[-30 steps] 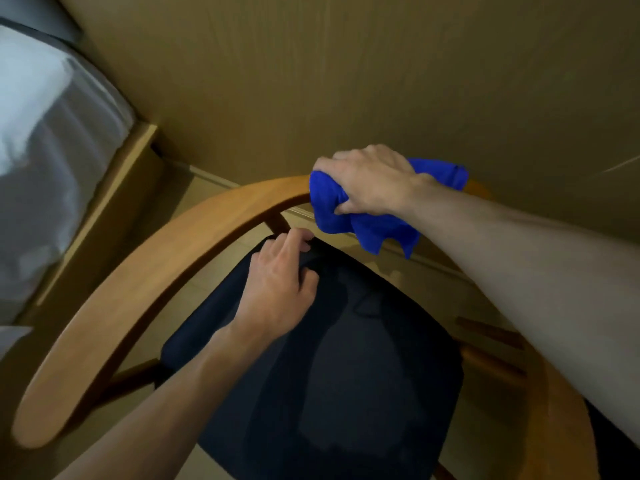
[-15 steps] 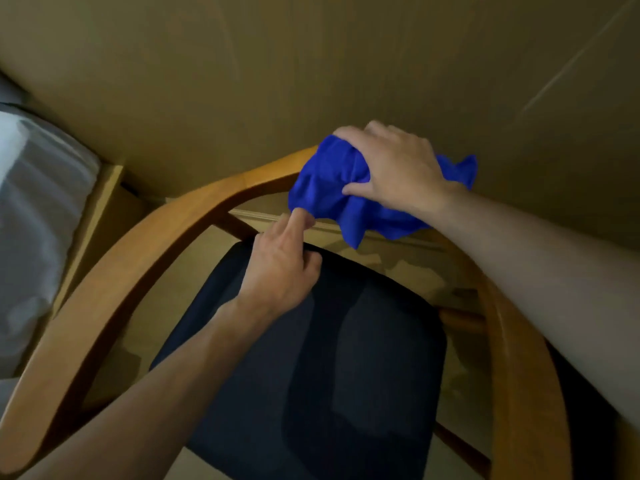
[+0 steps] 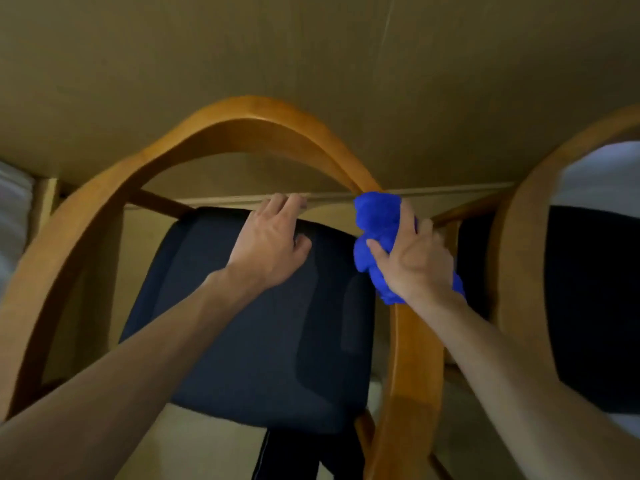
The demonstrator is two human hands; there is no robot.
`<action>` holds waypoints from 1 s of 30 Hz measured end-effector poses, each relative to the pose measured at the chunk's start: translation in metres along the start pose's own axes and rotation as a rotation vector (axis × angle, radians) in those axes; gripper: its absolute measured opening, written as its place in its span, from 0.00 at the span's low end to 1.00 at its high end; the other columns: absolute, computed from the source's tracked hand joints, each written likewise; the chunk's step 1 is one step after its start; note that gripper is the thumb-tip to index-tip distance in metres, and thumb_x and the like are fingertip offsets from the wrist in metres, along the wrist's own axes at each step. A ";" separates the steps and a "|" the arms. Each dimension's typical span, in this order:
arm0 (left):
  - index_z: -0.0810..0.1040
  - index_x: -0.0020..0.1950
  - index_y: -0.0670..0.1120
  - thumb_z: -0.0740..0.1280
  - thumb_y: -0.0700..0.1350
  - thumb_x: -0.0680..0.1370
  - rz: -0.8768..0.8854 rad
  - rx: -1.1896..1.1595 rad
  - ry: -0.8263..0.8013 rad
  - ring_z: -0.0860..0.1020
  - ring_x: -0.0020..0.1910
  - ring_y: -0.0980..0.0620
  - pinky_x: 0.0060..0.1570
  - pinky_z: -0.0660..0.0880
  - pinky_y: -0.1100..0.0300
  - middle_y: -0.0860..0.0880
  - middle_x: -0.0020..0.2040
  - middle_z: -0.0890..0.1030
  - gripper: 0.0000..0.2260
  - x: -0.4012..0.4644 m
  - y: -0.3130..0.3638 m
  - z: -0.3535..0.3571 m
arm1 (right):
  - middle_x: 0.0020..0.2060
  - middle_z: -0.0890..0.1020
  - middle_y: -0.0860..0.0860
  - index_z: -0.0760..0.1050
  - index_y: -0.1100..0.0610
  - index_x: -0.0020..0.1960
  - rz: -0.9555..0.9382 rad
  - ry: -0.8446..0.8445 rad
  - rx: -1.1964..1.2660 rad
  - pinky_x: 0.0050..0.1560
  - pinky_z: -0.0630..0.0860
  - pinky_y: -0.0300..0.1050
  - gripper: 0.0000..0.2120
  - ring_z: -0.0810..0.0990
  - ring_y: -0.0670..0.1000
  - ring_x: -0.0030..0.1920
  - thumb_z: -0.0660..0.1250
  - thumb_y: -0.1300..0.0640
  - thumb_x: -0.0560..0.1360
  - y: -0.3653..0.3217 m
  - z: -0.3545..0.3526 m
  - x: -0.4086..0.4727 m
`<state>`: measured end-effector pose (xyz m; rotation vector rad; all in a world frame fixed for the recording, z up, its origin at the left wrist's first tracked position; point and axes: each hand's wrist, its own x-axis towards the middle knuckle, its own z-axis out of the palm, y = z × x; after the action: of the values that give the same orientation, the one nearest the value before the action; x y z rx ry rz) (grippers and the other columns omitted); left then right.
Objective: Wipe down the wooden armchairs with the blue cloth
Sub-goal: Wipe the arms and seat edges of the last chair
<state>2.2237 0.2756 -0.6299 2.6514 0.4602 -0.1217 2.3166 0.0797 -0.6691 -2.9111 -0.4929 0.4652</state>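
The person leans over a wooden armchair (image 3: 249, 112) whose curved rail sweeps from the left arm, over the back, and down the right arm in one bent band of orange-brown wood. The right hand (image 3: 415, 261) clutches a bunched blue cloth (image 3: 375, 226), thumb and fingers curled round the wad, and presses it against the rail where the back bends into the right arm; the cloth bulges out above the knuckles and a tail of it shows below the wrist. The left hand (image 3: 268, 244) rests on the back edge of the dark seat cushion (image 3: 249, 334), fingers fairly straight and reaching over the rim toward the wall, holding nothing. The two hands sit near each other, apart, with a strip of cushion between them. To the right stands a second armchair (image 3: 519, 237) of the same wood, its rail just beside the first chair's right arm, with a dark seat (image 3: 595, 306) inside the curve. A tan wall (image 3: 311, 46) rises close behind both chairs, a pale skirting board (image 3: 433, 194) running along its foot. Pale fabric (image 3: 14, 209) shows at the far left edge, too blurred to name.
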 end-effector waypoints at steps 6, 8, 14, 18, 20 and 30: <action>0.68 0.67 0.45 0.66 0.44 0.74 0.025 -0.072 -0.166 0.71 0.58 0.45 0.58 0.69 0.52 0.46 0.60 0.73 0.22 -0.035 0.034 0.046 | 0.73 0.61 0.61 0.37 0.51 0.79 0.131 0.030 0.020 0.57 0.74 0.57 0.50 0.69 0.62 0.66 0.64 0.33 0.72 0.023 0.021 -0.102; 0.68 0.67 0.46 0.66 0.44 0.74 0.055 -0.099 -0.196 0.71 0.59 0.46 0.60 0.70 0.52 0.46 0.60 0.73 0.22 -0.039 0.039 0.055 | 0.73 0.60 0.62 0.38 0.51 0.79 0.132 0.051 0.015 0.58 0.74 0.58 0.50 0.68 0.62 0.66 0.65 0.34 0.72 0.022 0.025 -0.105; 0.67 0.68 0.47 0.66 0.45 0.75 0.118 -0.154 -0.189 0.70 0.60 0.47 0.60 0.70 0.53 0.47 0.61 0.73 0.22 -0.038 0.009 0.044 | 0.71 0.64 0.64 0.45 0.59 0.79 0.105 0.145 -0.142 0.58 0.74 0.58 0.44 0.71 0.64 0.63 0.59 0.35 0.76 -0.003 0.027 -0.064; 0.67 0.68 0.47 0.66 0.46 0.76 0.049 -0.245 -0.070 0.70 0.61 0.48 0.61 0.67 0.57 0.47 0.62 0.73 0.21 -0.037 -0.039 0.003 | 0.71 0.64 0.64 0.46 0.56 0.80 -0.028 0.065 -0.123 0.62 0.69 0.61 0.38 0.68 0.66 0.66 0.55 0.36 0.80 -0.026 0.014 0.001; 0.68 0.68 0.47 0.66 0.46 0.76 0.002 -0.291 0.014 0.70 0.61 0.49 0.58 0.66 0.61 0.48 0.62 0.73 0.20 -0.037 -0.067 -0.018 | 0.73 0.64 0.62 0.47 0.56 0.80 -0.150 -0.017 0.064 0.68 0.65 0.56 0.36 0.66 0.62 0.71 0.54 0.38 0.81 -0.045 0.000 0.050; 0.68 0.66 0.47 0.66 0.46 0.76 -0.225 -0.358 0.293 0.71 0.60 0.52 0.57 0.66 0.63 0.49 0.61 0.73 0.19 -0.081 -0.193 -0.080 | 0.69 0.65 0.61 0.53 0.55 0.78 -0.676 -0.035 -0.216 0.69 0.65 0.56 0.33 0.66 0.62 0.68 0.59 0.40 0.80 -0.219 -0.049 0.143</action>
<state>2.0826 0.4503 -0.6244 2.2643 0.7949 0.2612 2.3962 0.3287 -0.6186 -2.6763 -1.5330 0.3716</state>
